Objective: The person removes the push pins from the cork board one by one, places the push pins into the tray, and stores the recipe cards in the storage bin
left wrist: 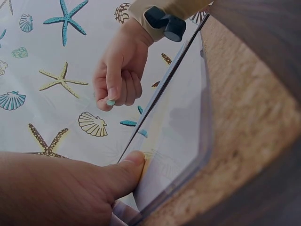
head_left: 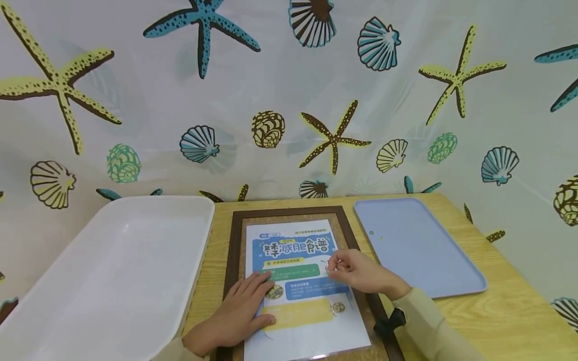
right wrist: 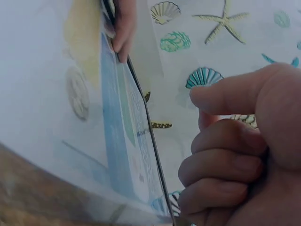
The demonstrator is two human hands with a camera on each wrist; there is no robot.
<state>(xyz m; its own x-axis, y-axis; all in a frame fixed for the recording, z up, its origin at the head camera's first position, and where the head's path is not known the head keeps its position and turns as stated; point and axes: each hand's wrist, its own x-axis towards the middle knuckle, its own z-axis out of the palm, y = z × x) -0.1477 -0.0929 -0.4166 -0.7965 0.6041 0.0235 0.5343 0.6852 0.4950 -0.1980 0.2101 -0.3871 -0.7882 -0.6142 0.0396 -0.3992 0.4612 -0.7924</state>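
Note:
A printed poster (head_left: 311,336) with blue, green and yellow blocks lies on a cork board (head_left: 361,321) with a dark frame; a clear sheet edge shows around it. My left hand (head_left: 244,306) rests on the poster's left side, fingers spread, its thumb (left wrist: 131,162) on the surface. Over the poster's right part, my right hand (head_left: 361,271) pinches a tiny pale green pushpin (left wrist: 111,102) between thumb and forefinger, the other fingers curled in. In the right wrist view, the forefinger and thumb largely hide the pin.
Left of the board stands a large white tray (head_left: 205,220). To its right lies a shallow blue tray (head_left: 415,250) with a small green pin (head_left: 371,232) and a small yellow one (head_left: 381,238). A shell-and-starfish curtain (head_left: 253,170) hangs behind the wooden table (head_left: 510,311).

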